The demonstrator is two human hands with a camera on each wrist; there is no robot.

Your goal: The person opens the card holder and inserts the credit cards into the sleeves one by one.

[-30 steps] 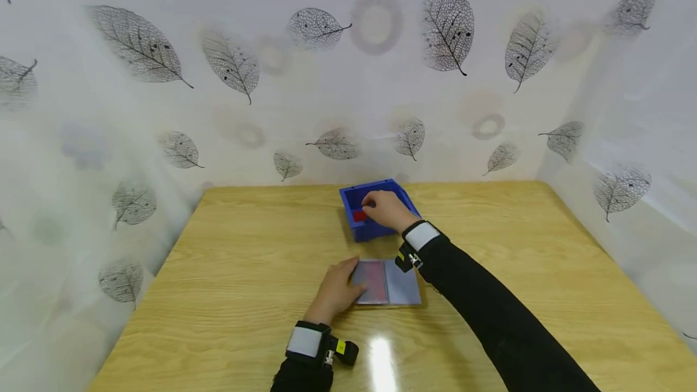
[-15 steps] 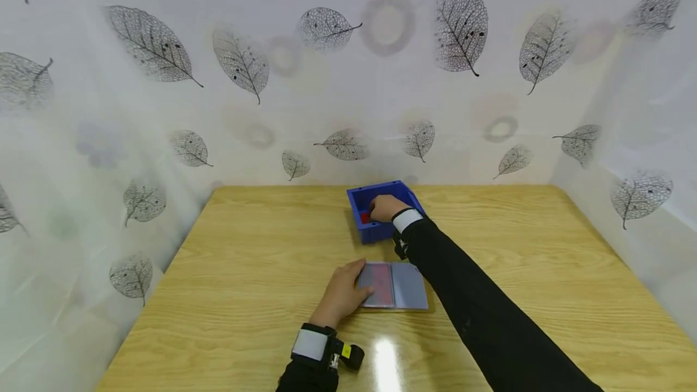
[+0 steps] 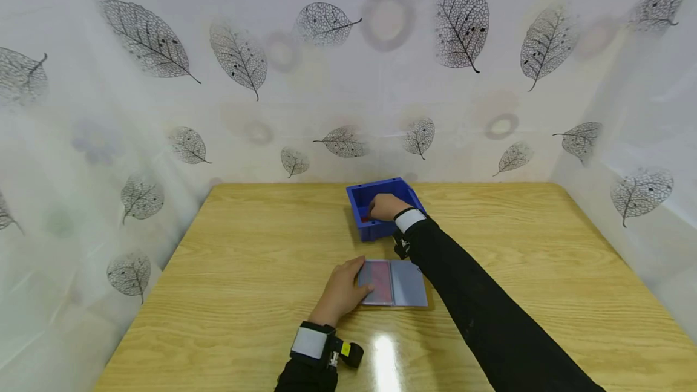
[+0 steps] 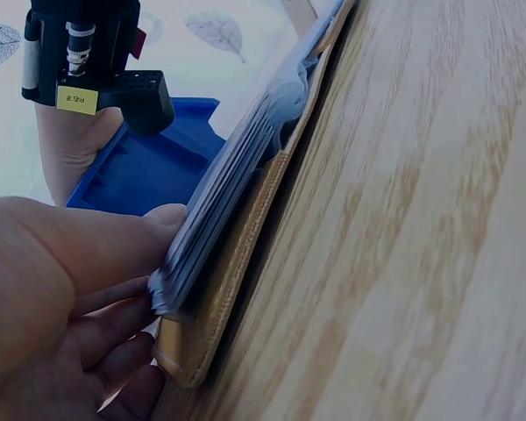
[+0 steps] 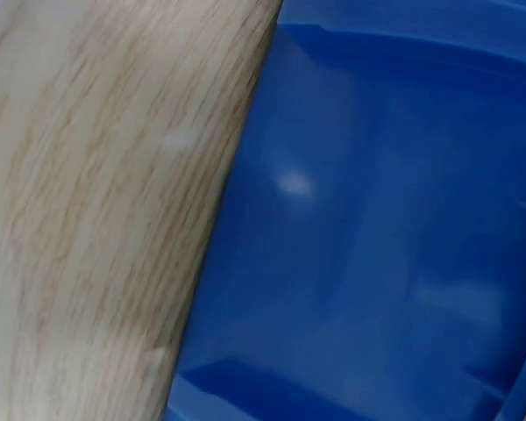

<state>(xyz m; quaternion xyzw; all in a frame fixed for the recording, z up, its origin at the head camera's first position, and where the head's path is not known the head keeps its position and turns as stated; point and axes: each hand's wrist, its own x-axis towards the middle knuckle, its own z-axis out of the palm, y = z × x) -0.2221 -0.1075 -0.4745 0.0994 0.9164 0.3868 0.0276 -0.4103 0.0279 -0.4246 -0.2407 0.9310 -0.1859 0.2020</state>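
Observation:
An open card holder (image 3: 409, 284) with clear plastic sleeves and a tan cover lies on the table, a pinkish card (image 3: 382, 283) showing in its left side. My left hand (image 3: 342, 286) grips its left edge, thumb on top of the stacked sleeves (image 4: 223, 197) and the other fingers curled at the edge. Farther back, my right hand (image 3: 386, 206) reaches down into a blue plastic bin (image 3: 374, 233). A sliver of something red (image 3: 365, 219) shows in the bin beside that hand. Its fingertips are hidden, and I cannot tell whether they hold anything.
The wood-grain table (image 3: 261, 259) carries the bin near its back edge, with the card holder in front of it. A pale leaf-patterned curtain (image 3: 348, 89) stands behind and at both sides. My right sleeve (image 3: 468, 295) passes over the table's right half.
My right hand has gone from the bin's near part down deeper inside, and less of the red thing shows. The left hand has kept its grip on the card holder. The head view shifted slightly.

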